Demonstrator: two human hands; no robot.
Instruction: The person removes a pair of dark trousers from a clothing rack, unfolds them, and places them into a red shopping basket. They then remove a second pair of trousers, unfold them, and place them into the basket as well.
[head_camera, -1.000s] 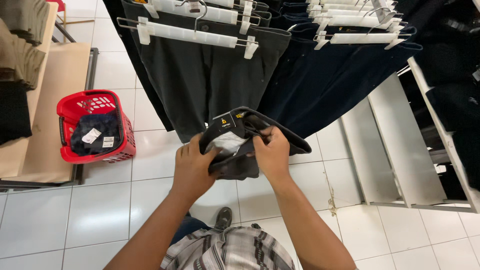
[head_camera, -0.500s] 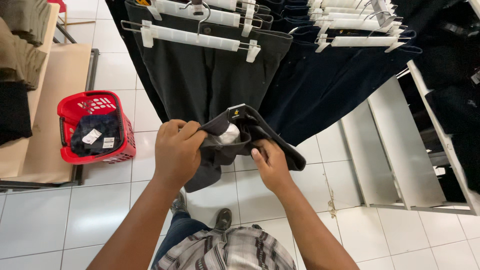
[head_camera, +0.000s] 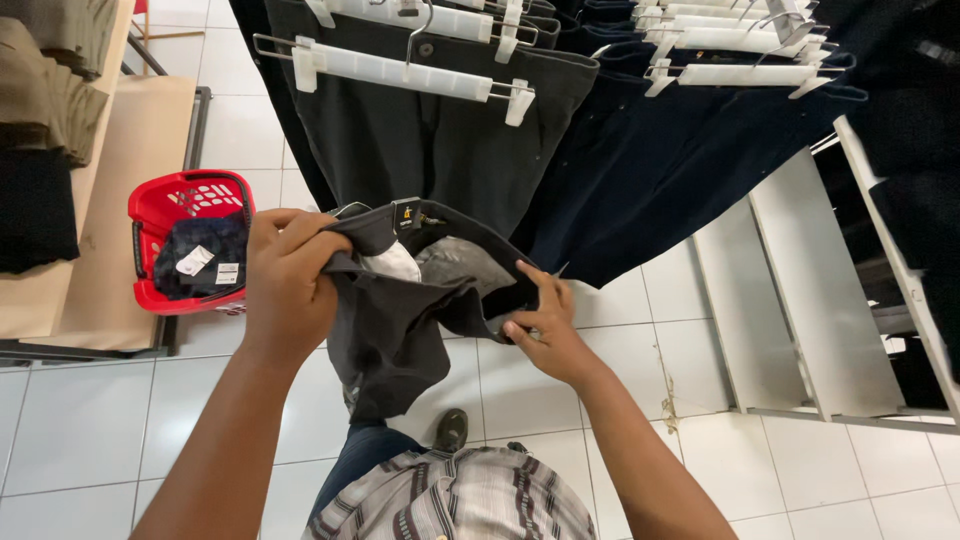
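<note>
Trousers (head_camera: 400, 320) bunched between both hands | left hand (head_camera: 285, 280) grip clenched on waistband | right hand (head_camera: 540, 325) pinching its edge

A small black tag (head_camera: 406, 214) sits on the held trousers' waistband; two white paper tags (head_camera: 194, 260) lie in the red basket (head_camera: 160, 205), left.

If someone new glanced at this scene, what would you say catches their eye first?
Probably the dark grey trousers at centre, held open at the waistband by the left hand and right hand. Next, the bright red basket on the floor at left, with folded dark clothing inside. Above, dark trousers hang from white clip hangers across the top.
</note>
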